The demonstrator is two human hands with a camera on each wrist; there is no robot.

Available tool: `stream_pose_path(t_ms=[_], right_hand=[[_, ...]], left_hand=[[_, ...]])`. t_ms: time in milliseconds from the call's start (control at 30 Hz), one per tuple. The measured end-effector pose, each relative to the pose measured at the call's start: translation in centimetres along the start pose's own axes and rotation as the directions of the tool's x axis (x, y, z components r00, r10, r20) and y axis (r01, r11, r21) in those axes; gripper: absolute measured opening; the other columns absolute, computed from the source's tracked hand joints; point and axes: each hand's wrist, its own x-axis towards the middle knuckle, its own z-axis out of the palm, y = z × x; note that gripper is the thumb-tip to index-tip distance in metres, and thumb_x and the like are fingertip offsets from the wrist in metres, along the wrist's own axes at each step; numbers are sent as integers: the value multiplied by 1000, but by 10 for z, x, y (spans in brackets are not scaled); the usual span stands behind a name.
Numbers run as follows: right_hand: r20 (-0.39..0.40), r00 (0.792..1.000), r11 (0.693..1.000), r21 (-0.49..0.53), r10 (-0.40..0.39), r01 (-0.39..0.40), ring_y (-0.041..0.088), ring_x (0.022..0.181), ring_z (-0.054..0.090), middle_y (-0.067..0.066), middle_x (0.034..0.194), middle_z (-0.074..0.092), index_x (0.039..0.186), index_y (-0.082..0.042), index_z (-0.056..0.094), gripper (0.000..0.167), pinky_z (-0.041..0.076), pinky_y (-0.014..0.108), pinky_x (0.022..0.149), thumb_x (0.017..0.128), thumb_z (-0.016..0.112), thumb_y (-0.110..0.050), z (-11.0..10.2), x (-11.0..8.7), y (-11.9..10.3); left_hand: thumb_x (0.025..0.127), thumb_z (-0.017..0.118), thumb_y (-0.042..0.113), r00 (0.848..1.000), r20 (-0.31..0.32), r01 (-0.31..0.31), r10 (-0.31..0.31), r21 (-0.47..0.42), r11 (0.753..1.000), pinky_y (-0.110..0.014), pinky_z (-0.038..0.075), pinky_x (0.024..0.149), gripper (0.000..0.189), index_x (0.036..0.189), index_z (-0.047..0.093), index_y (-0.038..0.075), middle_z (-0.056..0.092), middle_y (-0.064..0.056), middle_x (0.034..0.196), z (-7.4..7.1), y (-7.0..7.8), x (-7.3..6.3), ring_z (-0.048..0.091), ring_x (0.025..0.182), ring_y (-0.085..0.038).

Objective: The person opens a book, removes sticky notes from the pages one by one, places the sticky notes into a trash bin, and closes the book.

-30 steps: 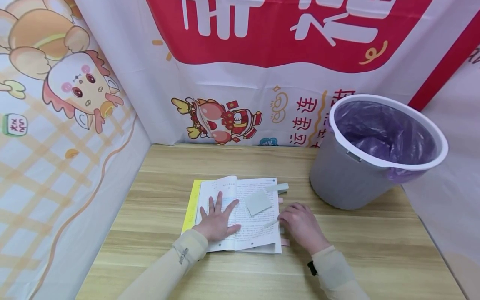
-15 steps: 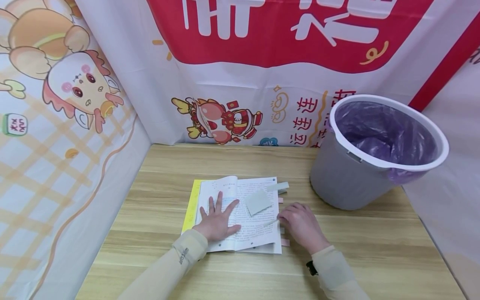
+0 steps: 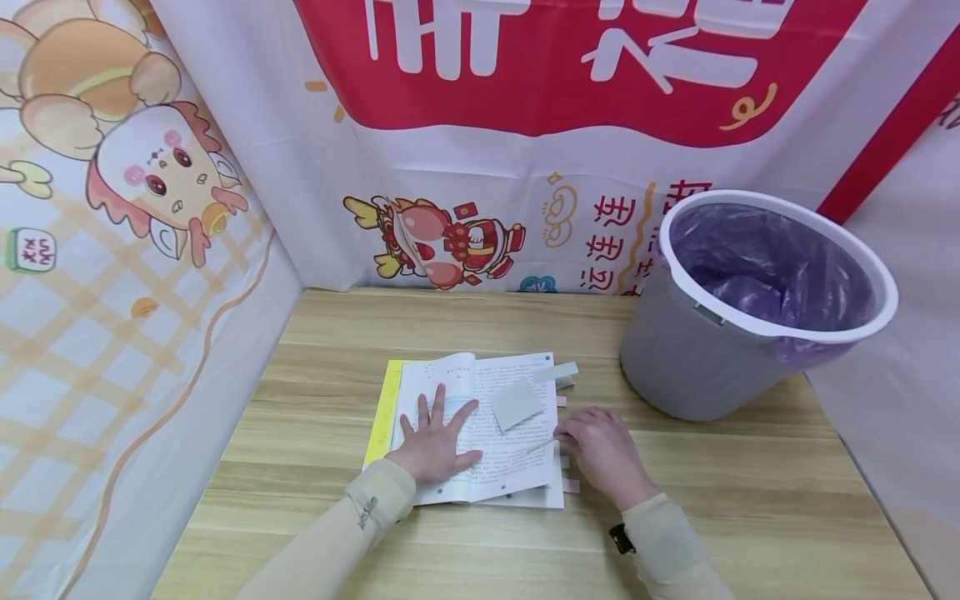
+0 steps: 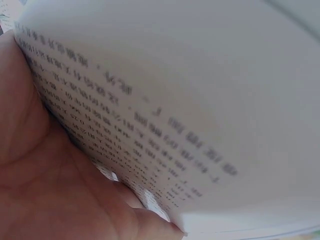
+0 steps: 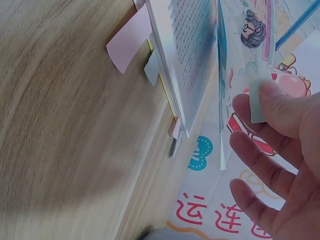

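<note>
An open book [image 3: 491, 471] with a yellow cover edge showing on its left lies on the wooden table. My left hand [image 3: 427, 446] rests on the left page, fingers spread wide; the left wrist view shows its palm beside a curved printed page [image 4: 150, 115]. At the right page's edge, my right hand [image 3: 603, 450] pinches a pale green sticky strip [image 5: 256, 102] between thumb and index finger, the other fingers loosely bent. The strip's other end reaches onto the page. That page stands slightly raised off those beneath. A square pale green sticky note [image 3: 516, 406] lies on it.
Another pale green strip [image 3: 557, 372] juts from the page's upper right. Pink tabs [image 5: 129, 40] and a greenish tab [image 5: 152, 67] stick out from the book's side. A grey bin [image 3: 682, 367] lined with a purple bag stands at the right. Printed cloth hangs behind.
My right hand shifts very slightly left, and the pinched strip looks narrower, turned more edge-on. My left hand stays in place.
</note>
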Motion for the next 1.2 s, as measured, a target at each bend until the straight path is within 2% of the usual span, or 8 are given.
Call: stream_pose_path(t_ms=[567, 767, 867, 1033, 1200], right_hand=[[-14, 999, 998, 47, 35, -35, 23, 92, 68, -2, 89, 73, 85, -16, 77, 11, 46, 51, 95, 81, 82, -8, 2, -1, 1], [12, 996, 993, 79, 86, -87, 24, 94, 67, 0, 92, 73, 88, -15, 77, 9, 46, 50, 96, 83, 80, -7, 0, -1, 0], [10, 993, 987, 103, 122, -122, 23, 93, 68, 0, 92, 73, 91, -13, 77, 9, 49, 47, 93, 85, 78, -7, -1, -2, 2], [-51, 984, 975, 157, 169, -159, 25, 92, 68, 3, 94, 73, 96, -10, 77, 9, 54, 45, 84, 88, 75, -8, -4, -5, 8], [-120, 978, 966, 215, 170, -142, 25, 93, 68, 4, 96, 73, 98, -8, 76, 10, 54, 45, 84, 88, 76, -9, -10, -9, 11]], left_hand=[[91, 48, 70, 1000, 13, 3, -3, -13, 1000, -80, 5, 103, 81, 158, 14, 40, -21, -19, 161, -2, 0, 0, -11, 143, -53], [91, 49, 70, 1000, 13, 0, 0, -18, 1000, -80, 5, 103, 81, 158, 14, 41, -21, -19, 162, -1, 0, 0, -11, 143, -53], [91, 48, 70, 1000, 12, -2, 2, -17, 1000, -80, 5, 103, 81, 158, 14, 40, -21, -19, 161, -2, 1, 0, -11, 143, -53], [91, 48, 70, 1000, 9, 4, -3, -12, 1000, -80, 5, 103, 81, 158, 14, 40, -21, -19, 161, -1, 1, 0, -11, 143, -53], [91, 48, 70, 1000, 4, 3, -3, -8, 1000, -80, 4, 103, 82, 158, 13, 41, -22, -18, 161, 1, 0, 1, -11, 143, -53]])
